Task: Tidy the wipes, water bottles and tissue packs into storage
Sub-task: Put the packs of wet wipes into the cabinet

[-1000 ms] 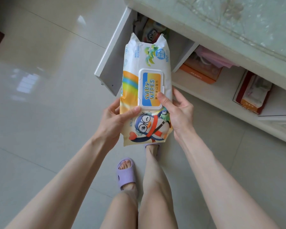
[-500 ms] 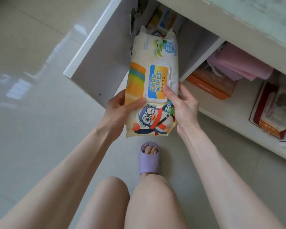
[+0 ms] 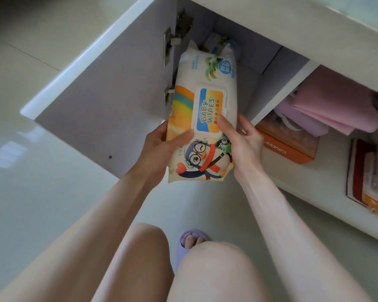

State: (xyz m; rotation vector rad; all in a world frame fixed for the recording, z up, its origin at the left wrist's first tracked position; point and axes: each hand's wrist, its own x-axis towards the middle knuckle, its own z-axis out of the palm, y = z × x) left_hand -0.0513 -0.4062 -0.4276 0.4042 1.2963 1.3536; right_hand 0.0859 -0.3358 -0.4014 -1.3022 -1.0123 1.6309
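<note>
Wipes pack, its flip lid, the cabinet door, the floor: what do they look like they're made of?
Wipes pack: soft printed plastic film, slightly glossy; it crinkles at the sealed top end.
Flip lid: rigid white plastic with a moulded rim and a sticker label.
Cabinet door: probably laminated or painted board, smooth and white; the rounded edge catches light.
Floor: likely glazed tile, glossy; it mirrors a window and shows a grout line.
</note>
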